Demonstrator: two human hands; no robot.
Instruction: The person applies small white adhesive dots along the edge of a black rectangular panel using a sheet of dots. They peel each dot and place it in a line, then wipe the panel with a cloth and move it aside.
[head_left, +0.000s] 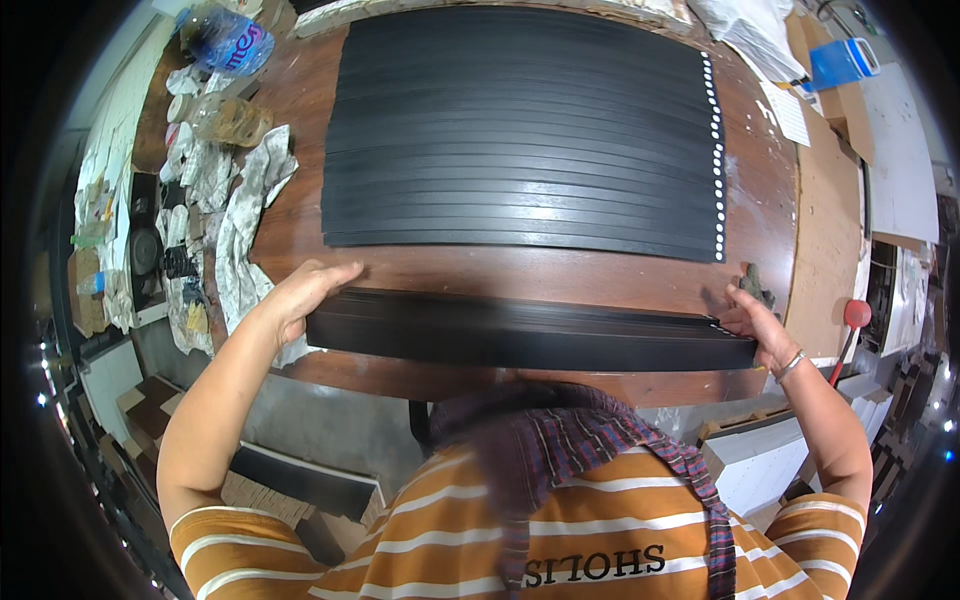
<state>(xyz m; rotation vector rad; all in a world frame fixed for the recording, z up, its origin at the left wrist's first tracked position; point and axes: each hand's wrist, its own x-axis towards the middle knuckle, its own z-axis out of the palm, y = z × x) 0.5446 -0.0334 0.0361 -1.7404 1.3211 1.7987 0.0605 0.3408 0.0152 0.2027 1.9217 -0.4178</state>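
A stack of long black strips (525, 334) lies near the front edge of the brown wooden table (465, 270), just before me. At its left end my left hand (304, 296) presses with the palm, the thumb raised away from it. My right hand (757, 326) presses against the other end, its fingers partly behind the stack, and wears a bracelet on the wrist. Farther back, many more black strips (517, 142) lie side by side as one flat panel. White round dots (718, 184) run down that panel's right edge.
Stained cloths (255, 180), a jar of brownish content (229, 120) and a large plastic bottle (232, 45) stand at the left. A dark glove (756, 285) lies behind my right hand. At the right are a cardboard sheet (825, 240), a red-headed mallet (857, 313) and a blue container (836, 66).
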